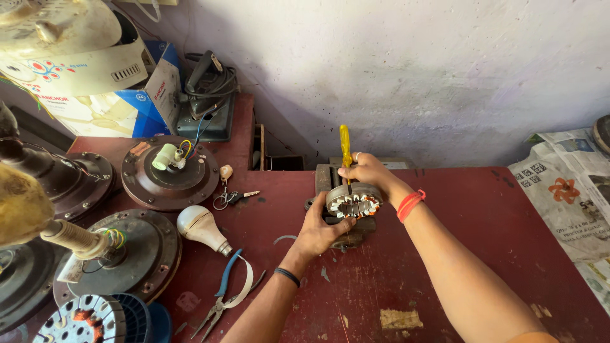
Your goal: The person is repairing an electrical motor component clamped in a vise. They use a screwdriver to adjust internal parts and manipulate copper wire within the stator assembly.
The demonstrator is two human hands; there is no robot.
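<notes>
Pliers (223, 298) near table (483, 209) front edge; left hand (321, 230) grips stator (353, 204) at back edge, right hand (368, 170) fist closed on yellow screwdriver (345, 149); right half open; three motor housings left

The motor core (353, 204) shows dull grey metal slots with shiny copper wire between them. The screwdriver (345, 149) has a glossy, see-through yellow plastic handle. The table (457, 209) is matt red paint (scuffed and chipped to bare wood in spots). The wall (413, 70) is rough, chalky plaster.
</notes>
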